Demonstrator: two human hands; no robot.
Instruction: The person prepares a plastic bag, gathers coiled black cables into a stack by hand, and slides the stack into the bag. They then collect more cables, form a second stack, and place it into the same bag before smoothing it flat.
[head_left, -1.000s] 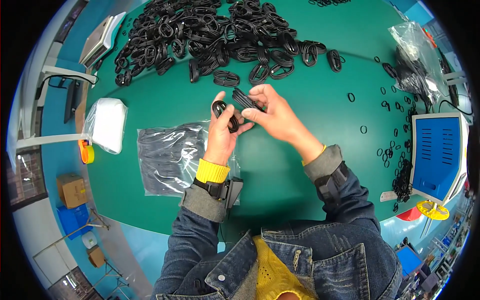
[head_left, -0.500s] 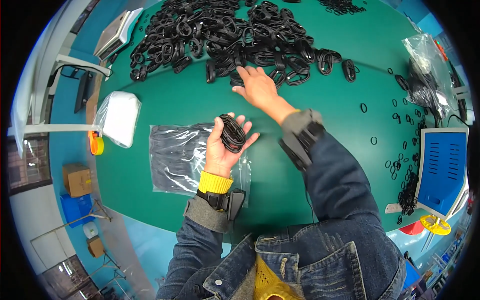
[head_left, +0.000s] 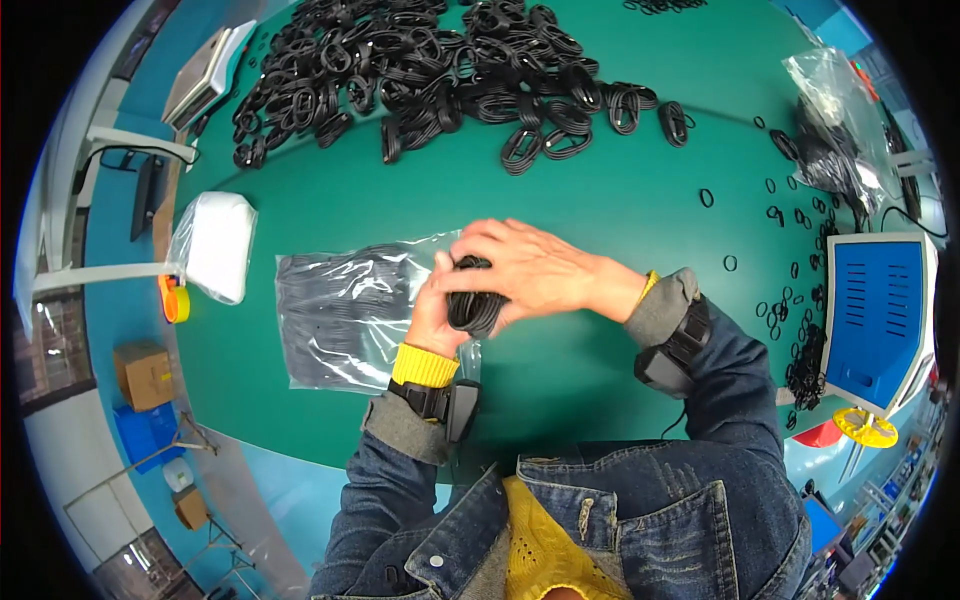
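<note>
My left hand (head_left: 436, 318) holds a coiled black cable bundle (head_left: 474, 305) over the green table (head_left: 600, 210). My right hand (head_left: 530, 270) lies across the top of the same bundle, fingers wrapped over it. Just left of the hands lies a clear plastic bag (head_left: 345, 315) filled with black cables. A large heap of coiled black cables (head_left: 440, 70) covers the far side of the table.
A white stack in a clear bag (head_left: 215, 245) and a yellow tape roll (head_left: 175, 300) sit at the left edge. Small black rings (head_left: 775, 215) are scattered at right, beside a blue-screened device (head_left: 875, 310) and another clear bag (head_left: 840, 110). A scale (head_left: 205, 75) stands far left.
My right hand, which had reached toward the cable heap, has come back and now covers the bundle in my left hand. The bundle stays near the plastic bag.
</note>
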